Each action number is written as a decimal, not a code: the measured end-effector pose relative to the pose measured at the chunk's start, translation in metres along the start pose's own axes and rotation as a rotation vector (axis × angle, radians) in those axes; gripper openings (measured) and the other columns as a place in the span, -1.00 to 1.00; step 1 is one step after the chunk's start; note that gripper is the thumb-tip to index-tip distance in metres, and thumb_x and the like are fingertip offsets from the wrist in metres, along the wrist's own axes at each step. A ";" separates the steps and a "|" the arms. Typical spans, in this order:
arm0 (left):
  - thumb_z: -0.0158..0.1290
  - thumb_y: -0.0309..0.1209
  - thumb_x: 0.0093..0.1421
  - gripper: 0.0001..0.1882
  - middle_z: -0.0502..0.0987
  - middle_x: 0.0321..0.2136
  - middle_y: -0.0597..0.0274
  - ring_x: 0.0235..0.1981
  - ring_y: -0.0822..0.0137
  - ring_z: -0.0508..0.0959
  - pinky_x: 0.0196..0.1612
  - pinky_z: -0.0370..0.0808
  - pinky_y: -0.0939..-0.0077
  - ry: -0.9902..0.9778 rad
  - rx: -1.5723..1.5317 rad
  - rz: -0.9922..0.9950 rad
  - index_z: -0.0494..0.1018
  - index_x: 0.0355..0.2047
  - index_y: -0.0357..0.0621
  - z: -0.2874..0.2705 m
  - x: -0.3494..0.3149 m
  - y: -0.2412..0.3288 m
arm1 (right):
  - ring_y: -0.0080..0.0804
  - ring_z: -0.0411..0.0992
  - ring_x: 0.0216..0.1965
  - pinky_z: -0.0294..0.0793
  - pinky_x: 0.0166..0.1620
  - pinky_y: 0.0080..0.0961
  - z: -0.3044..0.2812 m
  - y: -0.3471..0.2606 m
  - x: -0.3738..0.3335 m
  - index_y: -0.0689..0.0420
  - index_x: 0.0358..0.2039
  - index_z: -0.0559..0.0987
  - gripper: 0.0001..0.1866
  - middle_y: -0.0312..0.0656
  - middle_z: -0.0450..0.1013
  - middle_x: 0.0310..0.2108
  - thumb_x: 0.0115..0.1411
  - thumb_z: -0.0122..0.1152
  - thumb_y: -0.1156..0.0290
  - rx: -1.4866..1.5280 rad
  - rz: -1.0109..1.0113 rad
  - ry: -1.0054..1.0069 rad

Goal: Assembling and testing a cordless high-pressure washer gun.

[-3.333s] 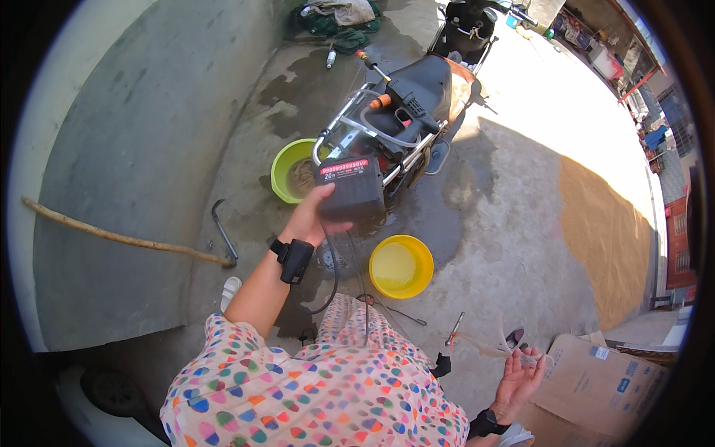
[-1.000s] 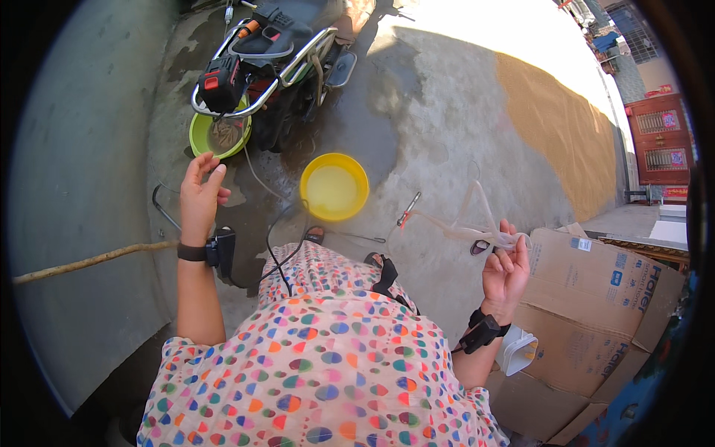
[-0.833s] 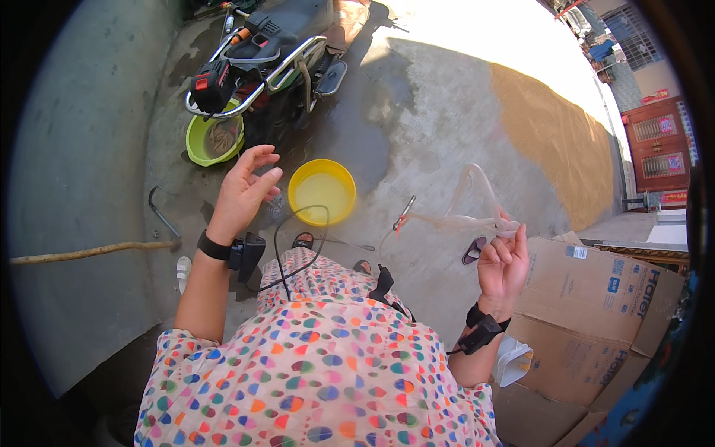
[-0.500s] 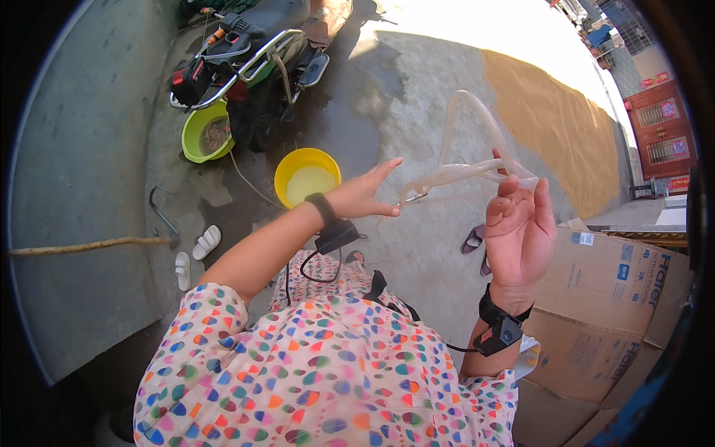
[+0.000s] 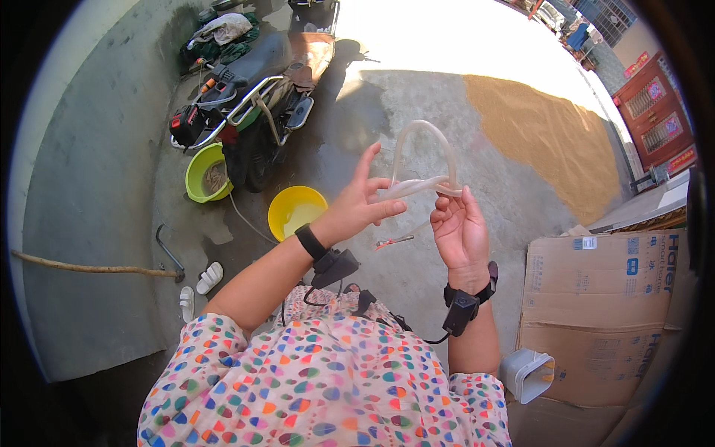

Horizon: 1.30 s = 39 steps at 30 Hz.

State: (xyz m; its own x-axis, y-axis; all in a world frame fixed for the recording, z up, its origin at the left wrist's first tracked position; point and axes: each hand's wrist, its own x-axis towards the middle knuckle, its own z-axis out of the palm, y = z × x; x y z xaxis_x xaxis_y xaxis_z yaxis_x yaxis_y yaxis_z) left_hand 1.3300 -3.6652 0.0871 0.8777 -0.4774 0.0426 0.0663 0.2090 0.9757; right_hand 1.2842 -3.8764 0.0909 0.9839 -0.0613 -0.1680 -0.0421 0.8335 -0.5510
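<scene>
A clear plastic hose (image 5: 428, 127) is looped in the air between my two hands, its lower strands lying twisted together. My right hand (image 5: 465, 238) is closed on the right end of the loop, fingertips pinching it palm up. On the other side, my left hand (image 5: 354, 205) has the strands between thumb and fingers, with the index finger stretched upward. Below the strands hangs a thin metal piece with a reddish end (image 5: 395, 241); how it joins the hose is hard to make out. Black straps with small devices sit on both wrists.
Ahead to the left stand a yellow bucket (image 5: 292, 211), a green basin (image 5: 201, 173) and a parked motorbike (image 5: 257, 97). White slippers (image 5: 210, 278) and a wooden-handled tool (image 5: 97, 268) lie at the left. Flattened cardboard (image 5: 596, 298) and a grey plastic container (image 5: 526, 375) are at right; spread grain (image 5: 540, 141) lies beyond.
Both hands have moved leftward with the hose, the right one further, so they are closer together. My left hand, flat and stretched before, now has the strands between thumb and fingers.
</scene>
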 end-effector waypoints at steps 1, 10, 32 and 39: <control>0.12 -0.36 0.28 -0.53 0.54 -0.17 0.31 -0.39 0.61 0.45 -0.42 0.41 0.71 -0.005 0.015 0.001 0.34 0.17 -0.16 -0.001 0.003 0.000 | -0.52 0.45 -0.32 0.47 -0.27 -0.56 -0.003 0.002 -0.001 0.24 -0.08 0.48 -0.65 -0.11 0.51 -0.17 0.40 -0.01 0.18 -0.013 0.020 0.026; -0.06 -0.21 0.38 -0.66 0.54 -0.42 0.40 -0.57 0.64 0.35 -0.49 0.33 0.72 0.061 0.342 0.134 0.56 -0.18 -0.23 0.000 0.006 0.055 | -0.56 0.43 -0.47 0.41 -0.33 -0.65 -0.065 -0.001 -0.017 0.21 -0.18 0.51 -0.75 -0.16 0.54 -0.35 0.34 0.09 0.26 -0.764 -0.126 0.122; -0.15 -0.20 0.39 -0.64 0.55 -0.10 0.22 -0.33 0.46 0.52 -0.10 0.47 0.50 0.040 0.098 -0.098 0.44 0.01 -0.17 -0.041 -0.035 0.074 | -0.72 0.21 -0.46 0.22 -0.43 -0.75 0.007 0.028 -0.002 0.13 0.08 0.37 -0.72 -0.34 0.39 -0.33 0.37 0.00 0.44 -0.363 -0.298 -0.231; 0.11 -0.50 0.21 -0.76 0.55 -0.19 0.15 -0.18 0.28 0.55 -0.06 0.47 0.43 0.359 0.953 0.540 0.48 -0.10 -0.24 -0.034 -0.055 0.072 | -0.77 0.18 -0.52 0.14 -0.49 -0.78 0.006 0.026 -0.021 0.16 -0.01 0.46 -0.75 -0.35 0.42 -0.35 0.29 0.08 0.55 -0.620 -0.284 -0.233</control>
State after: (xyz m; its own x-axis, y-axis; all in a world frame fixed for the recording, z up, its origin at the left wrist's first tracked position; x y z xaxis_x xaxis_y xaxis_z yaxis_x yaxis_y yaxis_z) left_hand 1.3031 -3.5951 0.1473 0.7773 -0.2193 0.5897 -0.6103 -0.4906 0.6220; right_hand 1.2634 -3.8501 0.0849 0.9801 -0.0531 0.1914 0.1981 0.3332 -0.9218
